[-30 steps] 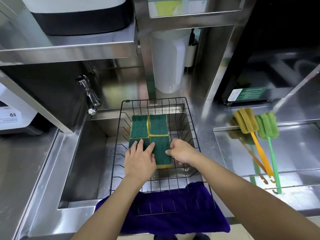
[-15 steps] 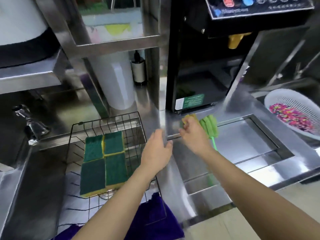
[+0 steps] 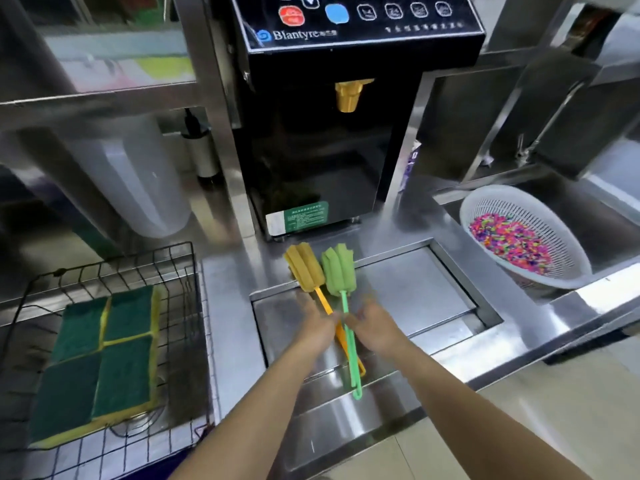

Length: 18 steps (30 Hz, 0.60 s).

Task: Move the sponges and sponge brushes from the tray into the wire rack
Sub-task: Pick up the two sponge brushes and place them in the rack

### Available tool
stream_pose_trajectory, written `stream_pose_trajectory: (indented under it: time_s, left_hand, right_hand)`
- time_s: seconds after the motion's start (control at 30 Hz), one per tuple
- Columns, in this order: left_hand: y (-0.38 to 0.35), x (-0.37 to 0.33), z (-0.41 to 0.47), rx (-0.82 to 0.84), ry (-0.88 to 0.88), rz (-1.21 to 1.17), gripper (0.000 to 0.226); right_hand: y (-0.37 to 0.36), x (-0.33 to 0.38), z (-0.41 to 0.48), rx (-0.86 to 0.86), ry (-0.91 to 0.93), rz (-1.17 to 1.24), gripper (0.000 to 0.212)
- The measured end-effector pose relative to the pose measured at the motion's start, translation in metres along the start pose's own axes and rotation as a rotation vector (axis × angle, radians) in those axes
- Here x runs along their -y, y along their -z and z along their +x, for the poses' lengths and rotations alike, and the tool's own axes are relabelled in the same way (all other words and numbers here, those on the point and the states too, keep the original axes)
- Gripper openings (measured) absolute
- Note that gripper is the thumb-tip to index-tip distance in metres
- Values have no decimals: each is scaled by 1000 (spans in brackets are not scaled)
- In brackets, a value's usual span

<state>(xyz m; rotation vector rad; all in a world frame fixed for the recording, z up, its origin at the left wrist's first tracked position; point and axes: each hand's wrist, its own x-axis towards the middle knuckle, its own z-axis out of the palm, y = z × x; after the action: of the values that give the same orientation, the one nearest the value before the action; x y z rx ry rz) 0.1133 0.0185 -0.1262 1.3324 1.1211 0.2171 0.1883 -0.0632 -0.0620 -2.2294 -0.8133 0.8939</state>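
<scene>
Several green-and-yellow sponges (image 3: 104, 355) lie flat in the black wire rack (image 3: 194, 271) at the left. A yellow sponge brush (image 3: 304, 268) and a green sponge brush (image 3: 339, 271) lie side by side on the steel tray (image 3: 415, 289), heads leaning on its back rim. My left hand (image 3: 317, 329) is on the yellow brush's orange handle and covers part of it. My right hand (image 3: 375, 329) touches the green handle from the right. Both hands' fingers are blurred, so their grip is unclear.
A black dispenser machine (image 3: 329, 133) stands right behind the tray. A white colander (image 3: 568, 251) with colourful bits sits in a sink at the right. A tall white container (image 3: 138, 181) stands behind the rack. The counter's front edge runs just below the tray.
Both hands left the sponges in the rack and moved right to the tray. They have come down from the brush heads onto the two handles. The view swung right.
</scene>
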Motion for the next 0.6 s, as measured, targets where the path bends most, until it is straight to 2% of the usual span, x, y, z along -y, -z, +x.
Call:
stream_pose_trajectory:
  time_s: [0.03,0.13,0.23,0.37,0.6]
  left_hand:
    - [-6,10,11,8,-3,-20,83]
    - [-9,5,2,34,31,-72,37]
    - [-1,-28,-38,50,53,-101,11]
    - [11,-38,-53,53,32,-162,23]
    - [45,-57,-67,-87,-95,-204,25]
  right_hand:
    - [0,0,-1,33,5,8,28]
    - [-3,-5,3,109,43,-2,21]
    - [-2,-4,4,152,69,17,5]
    - [5,5,-1,124,48,187,28]
    - [-4,28,2,36,134,202,24]
